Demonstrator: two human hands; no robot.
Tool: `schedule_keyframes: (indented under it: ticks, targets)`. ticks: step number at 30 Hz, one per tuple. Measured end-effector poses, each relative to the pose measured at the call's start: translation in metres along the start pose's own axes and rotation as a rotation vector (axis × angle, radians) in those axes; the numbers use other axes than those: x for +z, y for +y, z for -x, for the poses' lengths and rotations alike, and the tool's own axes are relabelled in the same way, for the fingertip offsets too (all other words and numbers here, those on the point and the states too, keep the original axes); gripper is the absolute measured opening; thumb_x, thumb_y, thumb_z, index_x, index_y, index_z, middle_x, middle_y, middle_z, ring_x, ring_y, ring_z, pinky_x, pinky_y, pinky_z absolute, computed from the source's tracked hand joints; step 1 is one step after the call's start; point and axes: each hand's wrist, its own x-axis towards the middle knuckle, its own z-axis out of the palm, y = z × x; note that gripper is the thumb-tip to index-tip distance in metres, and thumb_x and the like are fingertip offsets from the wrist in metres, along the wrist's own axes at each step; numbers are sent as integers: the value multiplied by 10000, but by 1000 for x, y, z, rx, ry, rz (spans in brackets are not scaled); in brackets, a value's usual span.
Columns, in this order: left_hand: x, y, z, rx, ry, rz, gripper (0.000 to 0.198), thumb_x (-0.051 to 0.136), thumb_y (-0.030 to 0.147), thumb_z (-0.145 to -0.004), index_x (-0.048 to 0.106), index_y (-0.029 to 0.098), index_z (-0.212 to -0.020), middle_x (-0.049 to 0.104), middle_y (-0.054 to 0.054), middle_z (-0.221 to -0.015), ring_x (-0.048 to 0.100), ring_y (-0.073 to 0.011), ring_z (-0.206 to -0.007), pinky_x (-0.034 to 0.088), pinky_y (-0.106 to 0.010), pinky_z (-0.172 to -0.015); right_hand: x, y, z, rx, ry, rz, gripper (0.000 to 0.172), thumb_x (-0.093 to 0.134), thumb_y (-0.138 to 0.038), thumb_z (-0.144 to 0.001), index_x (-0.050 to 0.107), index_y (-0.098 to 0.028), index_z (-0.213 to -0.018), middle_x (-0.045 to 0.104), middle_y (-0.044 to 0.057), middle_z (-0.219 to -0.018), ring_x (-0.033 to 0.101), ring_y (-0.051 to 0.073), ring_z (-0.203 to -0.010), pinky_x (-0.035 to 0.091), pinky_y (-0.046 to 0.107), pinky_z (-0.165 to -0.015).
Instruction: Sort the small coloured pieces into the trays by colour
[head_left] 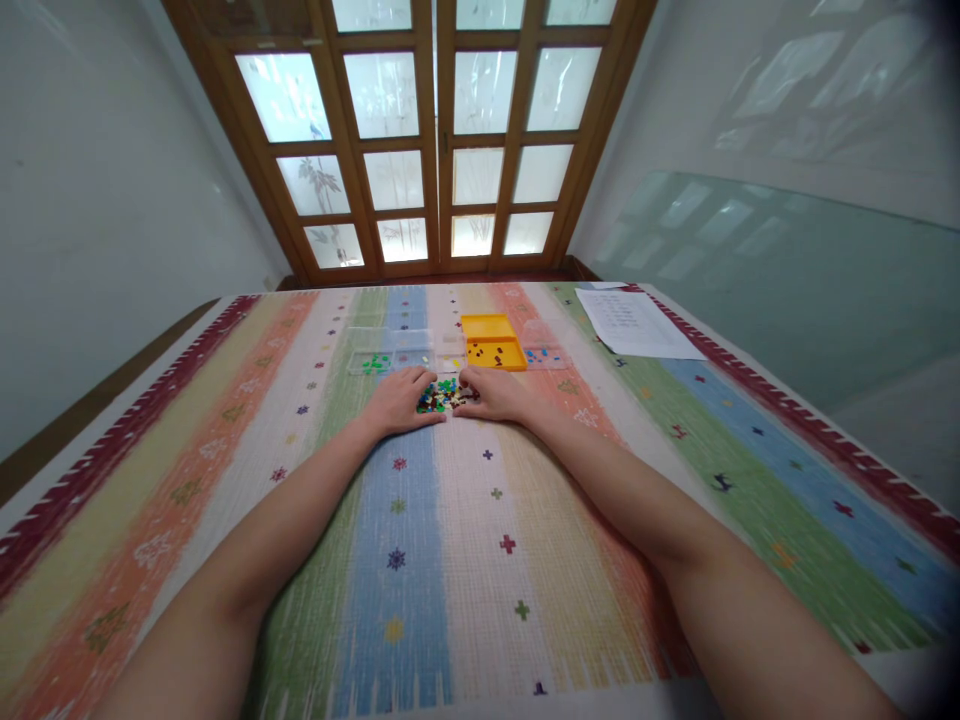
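Note:
Both my arms reach far forward over a striped, many-coloured tablecloth [450,560]. My left hand [401,400] lies palm down on the cloth, fingers curved against the left side of a small heap of tiny coloured pieces [442,396]. My right hand [495,393] rests at the heap's right side, fingertips bent onto the pieces; whether it pinches one is too small to tell. Behind the heap stand a yellow tray [491,342] with a few dark pieces and clear trays [390,352], one holding green pieces.
A white printed sheet [636,322] lies at the far right of the table. A wooden door with frosted glass panes [435,140] stands behind the table. Grey walls close in on both sides. Another clear tray [544,348] with blue pieces sits right of the yellow one.

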Motion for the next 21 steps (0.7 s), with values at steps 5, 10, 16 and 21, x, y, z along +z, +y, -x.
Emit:
schedule_keyframes:
  ticks: [5, 10, 16, 21]
  targets:
    - [0, -9, -5, 22, -1, -51, 585, 687, 669, -905, 611, 235, -1291, 654, -128, -1215, 599, -334, -1146, 459, -444, -986, 5, 3, -5, 58, 35, 43, 452, 708, -653, -926, 624, -223, -1038, 725, 93, -1040, 641, 246, -880, 343, 296, -672]
    - [1, -12, -11, 44, -10, -65, 511, 659, 631, -942, 630, 247, -1278, 666, -121, -1191, 614, -319, -1128, 460, -422, -966, 7, 3, -9, 112, 43, 71, 424, 647, -643, -974, 642, -219, -993, 742, 83, -981, 646, 227, -840, 328, 289, -653]
    - [3, -18, -18, 90, -31, -79, 465, 589, 634, -981, 660, 250, -1232, 668, -124, -1142, 632, -306, -1077, 468, -403, -926, 7, 7, -6, 63, 42, 43, 436, 661, -649, -961, 663, -225, -1058, 746, 81, -1005, 660, 240, -881, 362, 289, -679]
    - [4, -24, -16, 130, -30, -102, 460, 536, 623, -1013, 670, 238, -1227, 667, -131, -1159, 636, -305, -1075, 478, -406, -917, 7, 9, -3, 47, 42, -3, 493, 674, -610, -972, 646, -243, -1298, 748, 101, -1178, 687, 272, -1021, 439, 314, -784]
